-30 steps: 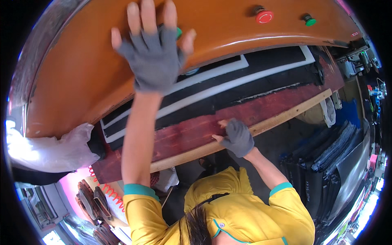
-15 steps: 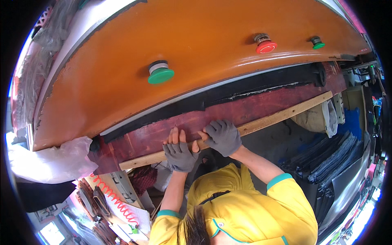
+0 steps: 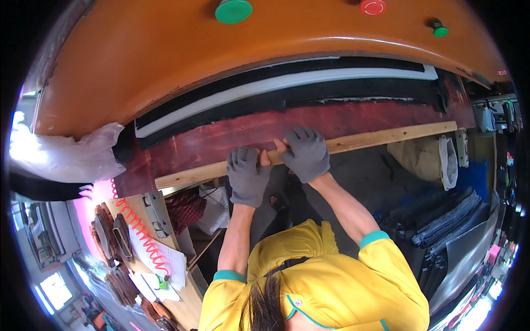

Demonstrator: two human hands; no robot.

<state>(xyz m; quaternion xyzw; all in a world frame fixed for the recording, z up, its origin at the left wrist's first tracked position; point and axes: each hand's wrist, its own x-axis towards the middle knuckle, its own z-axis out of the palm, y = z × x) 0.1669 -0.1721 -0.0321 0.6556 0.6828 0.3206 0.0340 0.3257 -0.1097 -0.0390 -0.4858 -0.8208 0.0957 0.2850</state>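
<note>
My left hand (image 3: pixel 247 175), in a grey work glove, is closed over a long wooden strip (image 3: pixel 381 138). Beside it on the right, my right hand (image 3: pixel 306 153), gloved in the same grey, also grips the strip, its thumb toward the left hand's. Some bare fingertips show past the gloves. The strip runs along the near edge of a dark red board (image 3: pixel 215 132). Black material (image 3: pixel 353 91) lies along the far side of the board, and a long white bar (image 3: pixel 265 85) stretches behind it under the orange panel.
The orange panel (image 3: pixel 165 60) carries green buttons and a red button (image 3: pixel 373 6). Clear plastic film (image 3: pixel 72 154) hangs at the left, above a coiled red hose (image 3: pixel 138 231) and papers. Right of my body are a beige bag (image 3: pixel 417 160) and stacked dark sheets (image 3: pixel 450 220).
The orange panel and its buttons sit higher in view, and the white bar shows far more. My left hand's fingers are more curled over the strip; both hands remain on it.
</note>
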